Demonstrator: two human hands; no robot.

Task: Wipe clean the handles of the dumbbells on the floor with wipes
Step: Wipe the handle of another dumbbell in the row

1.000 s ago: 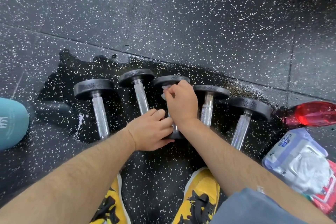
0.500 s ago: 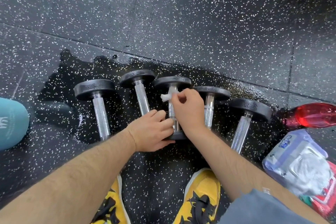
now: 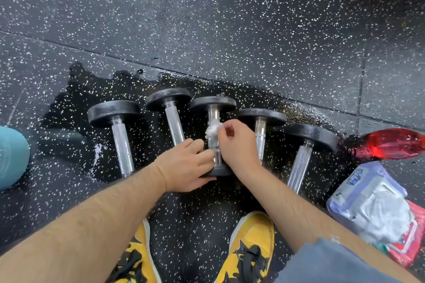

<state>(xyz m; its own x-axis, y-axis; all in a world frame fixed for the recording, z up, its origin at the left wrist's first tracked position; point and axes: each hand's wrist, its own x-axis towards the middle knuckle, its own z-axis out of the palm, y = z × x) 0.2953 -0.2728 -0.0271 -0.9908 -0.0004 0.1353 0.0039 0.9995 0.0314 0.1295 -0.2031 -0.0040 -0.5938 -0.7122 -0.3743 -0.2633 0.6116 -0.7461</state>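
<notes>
Several black dumbbells with chrome handles lie side by side on the speckled rubber floor. My right hand (image 3: pixel 239 145) pinches a crumpled white wipe (image 3: pixel 212 129) against the handle of the middle dumbbell (image 3: pixel 213 101). My left hand (image 3: pixel 187 165) grips the near end of that dumbbell, at its near head (image 3: pixel 219 170), fingers curled round the handle's lower part. The handle's middle is hidden by both hands.
A wet dark patch (image 3: pixel 76 99) spreads under the dumbbells. A red spray bottle (image 3: pixel 393 143) lies at the right, with an open pack of wipes (image 3: pixel 372 204) below it. A teal object (image 3: pixel 11 156) sits at the left edge. My yellow shoes (image 3: pixel 250 248) stand close to the dumbbells.
My right hand has slid the wipe down the middle dumbbell's handle toward me, uncovering the top of the handle. My left hand has stayed on the near end.
</notes>
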